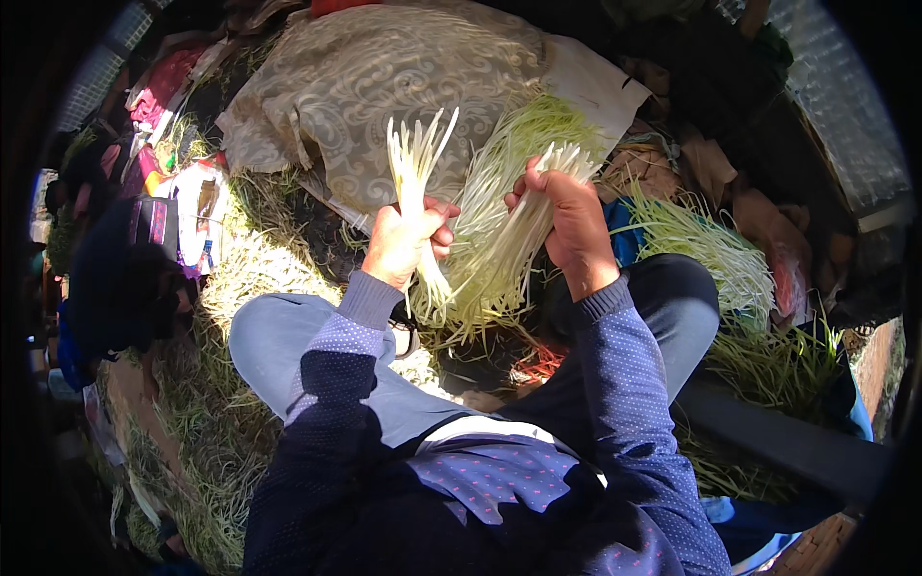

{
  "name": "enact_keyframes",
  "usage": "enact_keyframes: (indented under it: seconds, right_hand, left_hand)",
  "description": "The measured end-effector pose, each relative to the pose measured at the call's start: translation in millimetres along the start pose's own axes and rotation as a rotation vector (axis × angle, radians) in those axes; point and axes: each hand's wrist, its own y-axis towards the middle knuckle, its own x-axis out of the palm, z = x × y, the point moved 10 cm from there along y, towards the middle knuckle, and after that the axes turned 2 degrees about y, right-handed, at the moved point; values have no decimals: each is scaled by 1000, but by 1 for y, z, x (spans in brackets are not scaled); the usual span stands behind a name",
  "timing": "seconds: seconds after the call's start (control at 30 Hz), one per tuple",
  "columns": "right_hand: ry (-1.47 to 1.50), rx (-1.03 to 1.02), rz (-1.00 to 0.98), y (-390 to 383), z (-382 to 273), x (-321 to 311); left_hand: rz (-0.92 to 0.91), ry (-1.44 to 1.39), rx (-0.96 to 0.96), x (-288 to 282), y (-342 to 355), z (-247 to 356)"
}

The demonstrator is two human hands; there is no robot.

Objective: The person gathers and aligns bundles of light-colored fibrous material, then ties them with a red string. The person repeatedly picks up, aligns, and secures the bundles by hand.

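Note:
My left hand (401,242) is closed around an upright bundle of pale white and yellow-green stalks (418,154), their lower part hanging below the fist. To its right, my right hand (569,213) grips the white ends of a larger bunch of long pale green stalks (509,230), which trail down between my crossed legs. Both hands are raised over my lap, apart from each other.
A patterned beige cloth (365,86) lies ahead. More stalks (706,264) are piled at the right beside a dark bar (778,442). Loose trimmings (259,269) cover ground at left, near another person in dark clothing (125,288) and colourful fabrics (158,91).

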Motion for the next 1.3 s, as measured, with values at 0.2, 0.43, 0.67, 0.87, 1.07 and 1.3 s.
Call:
enact_keyframes:
  seconds: [0.2, 0.43, 0.67, 0.87, 1.07, 1.3]
  right_hand:
    - [-73, 89, 2, -2, 17, 10]
    - [-117, 165, -52, -4, 24, 14]
    - [-47, 161, 88, -2, 29, 0]
    - [23, 104, 102, 1, 25, -9]
    - [-54, 15, 139, 6, 20, -16]
    - [-139, 78, 23, -1, 19, 2]
  left_hand:
    - [-200, 124, -88, 34, -7, -12]
    - [-352, 173, -221, 49, -10, -29]
    - [-418, 105, -196, 59, -11, -28]
    - [-367, -90, 12, 60, -12, -8]
    - [-355, -85, 32, 57, -11, -7]
    - [-269, 79, -39, 50, -6, -17]
